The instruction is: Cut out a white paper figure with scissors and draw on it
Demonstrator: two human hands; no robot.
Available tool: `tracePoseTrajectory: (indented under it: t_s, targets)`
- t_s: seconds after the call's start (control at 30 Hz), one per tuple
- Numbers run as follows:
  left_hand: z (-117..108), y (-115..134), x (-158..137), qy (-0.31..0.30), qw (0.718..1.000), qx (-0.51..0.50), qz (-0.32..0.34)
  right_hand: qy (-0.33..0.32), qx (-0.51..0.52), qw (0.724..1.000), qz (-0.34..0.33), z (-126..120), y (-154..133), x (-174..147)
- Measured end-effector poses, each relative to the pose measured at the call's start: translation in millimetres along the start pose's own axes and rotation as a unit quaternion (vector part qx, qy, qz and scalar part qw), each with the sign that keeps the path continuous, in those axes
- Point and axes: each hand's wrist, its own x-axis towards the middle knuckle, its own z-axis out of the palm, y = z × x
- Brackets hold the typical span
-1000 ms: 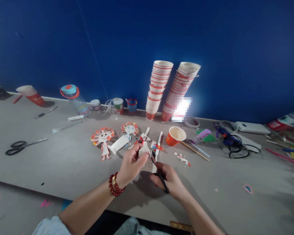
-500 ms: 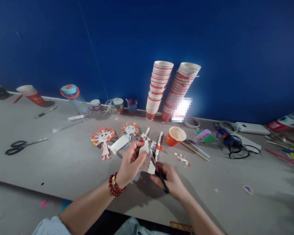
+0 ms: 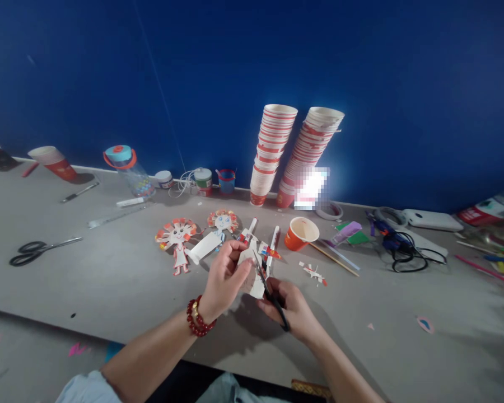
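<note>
A small piece of white paper (image 3: 252,284) is pinched between the thumb and fingers of my left hand (image 3: 228,274). My right hand (image 3: 289,308) is closed round the black handles of a pair of scissors (image 3: 273,299), whose blades lie against the paper's right edge. Just beyond my hands are white markers (image 3: 274,242) and printed paper scraps, partly hidden. Two paper dolls with orange-fringed heads, a nearer doll (image 3: 178,240) and a farther doll (image 3: 222,223), lie to the left beside a curled white paper strip (image 3: 205,247). An orange paper cup (image 3: 301,233) stands beyond my right hand.
Two tall cup stacks, a left stack (image 3: 269,157) and a right stack (image 3: 304,151), lean by the blue wall. Another pair of scissors (image 3: 42,250) and a water bottle (image 3: 128,170) are at left. A glue gun (image 3: 390,235) and tape roll (image 3: 330,211) are at right.
The white paper has turned slightly in my left hand, and the scissor blades have shifted a little along its edge. Both hands stay in nearly the same place.
</note>
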Motion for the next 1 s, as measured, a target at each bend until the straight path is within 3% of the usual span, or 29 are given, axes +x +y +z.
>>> tracePoseTrajectory:
  t_s: [0.73,1.0]
  targets:
    - [-0.5,0.0,-0.1,0.002,1.000,-0.005,-0.002,0.022,-0.004,1.000,0.006,-0.9,-3.9,0.0]
    - [0.3,-1.4,-1.0,0.010,1.000,-0.025,-0.002,-0.003,0.077,0.997,-0.013,-0.6,-2.0,-0.9]
